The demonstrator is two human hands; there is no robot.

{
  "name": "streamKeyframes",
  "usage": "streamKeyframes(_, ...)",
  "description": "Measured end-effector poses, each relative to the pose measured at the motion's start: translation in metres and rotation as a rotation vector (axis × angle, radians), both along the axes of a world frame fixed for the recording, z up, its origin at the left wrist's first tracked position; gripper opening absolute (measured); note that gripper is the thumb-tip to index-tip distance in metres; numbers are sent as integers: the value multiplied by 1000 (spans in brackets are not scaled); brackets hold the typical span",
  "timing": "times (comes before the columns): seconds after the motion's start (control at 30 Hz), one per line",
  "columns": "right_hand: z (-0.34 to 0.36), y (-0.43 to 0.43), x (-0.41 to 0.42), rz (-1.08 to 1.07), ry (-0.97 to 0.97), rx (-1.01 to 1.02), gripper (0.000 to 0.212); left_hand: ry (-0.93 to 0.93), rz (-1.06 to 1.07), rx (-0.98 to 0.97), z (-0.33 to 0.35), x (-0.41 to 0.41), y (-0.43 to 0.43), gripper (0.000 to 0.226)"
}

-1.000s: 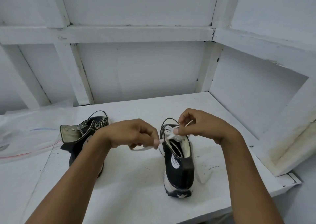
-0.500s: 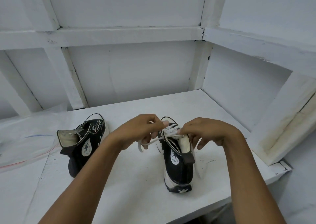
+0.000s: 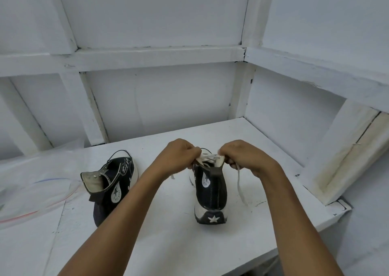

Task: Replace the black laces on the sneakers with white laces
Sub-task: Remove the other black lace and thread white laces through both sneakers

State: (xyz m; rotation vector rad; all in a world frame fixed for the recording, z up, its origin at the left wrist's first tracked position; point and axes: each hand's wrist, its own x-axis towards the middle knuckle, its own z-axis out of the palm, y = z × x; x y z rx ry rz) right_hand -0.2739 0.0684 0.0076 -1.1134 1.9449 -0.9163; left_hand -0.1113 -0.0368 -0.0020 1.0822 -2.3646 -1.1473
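Both hands, left hand and right hand, have fingers clamped on the white lace atop the right sneaker (heel toward the camera); the other sneaker lies left on the table.

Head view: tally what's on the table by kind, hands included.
Sneakers: 2, left sneaker and right sneaker
White lace: 1, on the right sneaker
Plastic bag: 1
Hands: 2, left hand and right hand, both gripping the lace
Total: 6
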Motion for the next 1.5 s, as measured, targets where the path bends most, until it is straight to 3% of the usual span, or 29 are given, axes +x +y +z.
streamKeyframes(0.2,-2,-4,10,-1,182,91,20,-308,-205,-384,12,6,-7,12)
streamKeyframes(0.3,-1,-3,9,-37,238,90,22,-331,-438,-595,20,-1,-5,23)
streamKeyframes(0.5,-4,7,4,-90,227,94,29,-515,-678,-694,22,-29,11,20)
streamKeyframes(0.57,-2,9,2,-95,231,94,29,-501,-665,-756,20,-32,14,15)
streamKeyframes(0.7,3,8,-6,-72,249,89,28,-270,-445,-874,16,-25,6,16)
streamKeyframes(0.83,8,6,-9,23,276,82,21,-123,-239,-847,0,-16,11,22)
streamKeyframes(0.97,16,12,-1,171,367,70,27,-113,-149,-763,-6,-21,19,22)
streamKeyframes(1.13,12,4,9,212,730,77,18,-185,-191,-751,1,-19,17,21)
streamKeyframes(1.33,11,2,5,203,623,-119,13,-349,-284,-766,12,-8,19,13)
streamKeyframes(1.5,5,-3,2,174,644,-229,11,-333,-134,-882,7,-16,21,19)
